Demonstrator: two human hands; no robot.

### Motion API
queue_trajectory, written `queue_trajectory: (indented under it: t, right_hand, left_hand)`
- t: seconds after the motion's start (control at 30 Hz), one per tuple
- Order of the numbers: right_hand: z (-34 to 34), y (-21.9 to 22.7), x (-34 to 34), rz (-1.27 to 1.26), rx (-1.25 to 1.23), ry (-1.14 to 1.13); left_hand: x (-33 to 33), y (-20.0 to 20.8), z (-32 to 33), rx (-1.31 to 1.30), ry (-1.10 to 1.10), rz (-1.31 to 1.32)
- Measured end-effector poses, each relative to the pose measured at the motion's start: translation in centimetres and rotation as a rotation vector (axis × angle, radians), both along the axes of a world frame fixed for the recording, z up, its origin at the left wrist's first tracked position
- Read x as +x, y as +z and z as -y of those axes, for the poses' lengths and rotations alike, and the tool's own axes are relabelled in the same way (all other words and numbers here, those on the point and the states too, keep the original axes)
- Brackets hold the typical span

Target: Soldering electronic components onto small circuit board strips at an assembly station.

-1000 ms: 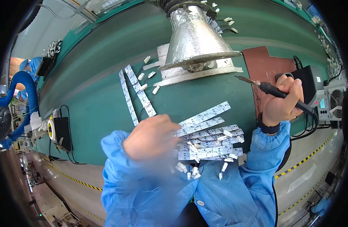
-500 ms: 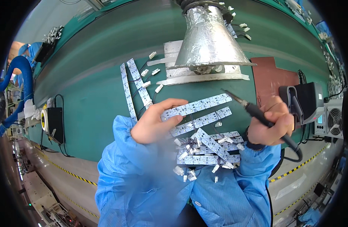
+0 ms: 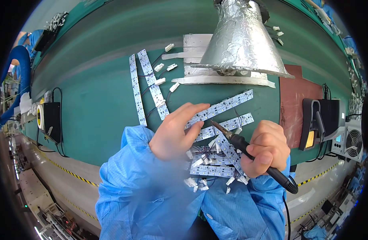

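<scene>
My left hand (image 3: 177,130) grips the left end of a white LED circuit board strip (image 3: 230,104) between thumb and fingers. A black-handled soldering iron (image 3: 240,143) is in my right hand (image 3: 267,149), its tip close to the lower edge of that strip, near my left thumb. Whether the tip touches the board I cannot tell. Just below lies a second LED strip (image 3: 239,122). Nearer me, more strips (image 3: 211,171) overlap in a pile, with dark wires and white connectors (image 3: 198,184) among them; my right hand hides part of this pile.
Two LED strips (image 3: 153,86) with wired connectors lie to the left. A foil-covered fume hood (image 3: 246,44) stands over a white board (image 3: 192,43) at the back. On the right are a reddish-brown mat (image 3: 290,96) and a black soldering station (image 3: 330,114); a black box (image 3: 51,120) is far left.
My right hand has brought the soldering iron down and left, from above the strip's right end to its lower edge. My left hand still holds the strip. The view has shifted slightly.
</scene>
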State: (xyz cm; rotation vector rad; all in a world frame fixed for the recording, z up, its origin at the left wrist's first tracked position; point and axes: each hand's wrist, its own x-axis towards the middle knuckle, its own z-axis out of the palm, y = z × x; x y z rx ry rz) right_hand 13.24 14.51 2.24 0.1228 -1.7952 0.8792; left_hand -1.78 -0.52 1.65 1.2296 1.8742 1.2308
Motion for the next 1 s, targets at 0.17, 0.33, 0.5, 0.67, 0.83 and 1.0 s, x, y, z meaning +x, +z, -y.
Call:
queue_trajectory:
  t: [0.17, 0.33, 0.5, 0.67, 0.83, 1.0]
  right_hand:
    - [0.08, -0.28, -0.24, 0.008, 0.018, -0.006]
    - [-0.01, -0.33, -0.72, 0.001, 0.016, 0.008]
    - [0.19, -0.49, -0.75, -0.007, 0.015, 0.006]
    - [0.26, -0.24, -0.69, 0.006, 0.011, 0.005]
    - [0.26, -0.47, -0.85, -0.019, 0.014, -0.004]
    - [0.13, -0.40, -0.82, -0.002, 0.029, 0.001]
  left_hand:
    - [0.10, -0.21, 0.06, 0.019, 0.001, -0.015]
    - [0.03, -0.06, -0.06, -0.001, -0.004, -0.009]
    - [0.13, -0.20, 0.00, 0.017, -0.003, -0.019]
    - [0.14, -0.21, -0.02, 0.024, -0.006, -0.019]
    - [0.19, -0.18, -0.02, 0.013, -0.002, -0.011]
    - [0.16, -0.24, -0.05, 0.026, -0.001, -0.020]
